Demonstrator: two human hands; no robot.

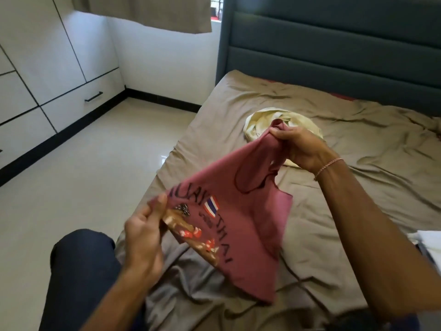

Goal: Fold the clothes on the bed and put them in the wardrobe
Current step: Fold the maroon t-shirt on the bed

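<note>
The left hand [143, 237] pinches the edge of the pink sleeveless top [238, 225] between thumb and fingers, above the bed [358, 163]. Its black print reads "THAI"; a creased word above looks like "MUAY", beside a striped flag. Further out, the right hand [300, 146] grips a shoulder strap. Behind it lies a crumpled cream garment [262, 120]

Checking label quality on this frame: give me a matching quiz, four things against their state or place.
1 pink top
2 cream garment
3 grey garment
4 headboard

A crumpled mid-sheet
B upright, dark teal
C held up by left hand and right hand
D lying at the sheet's near edge

Pairs: 1-C, 2-A, 3-D, 4-B
</note>
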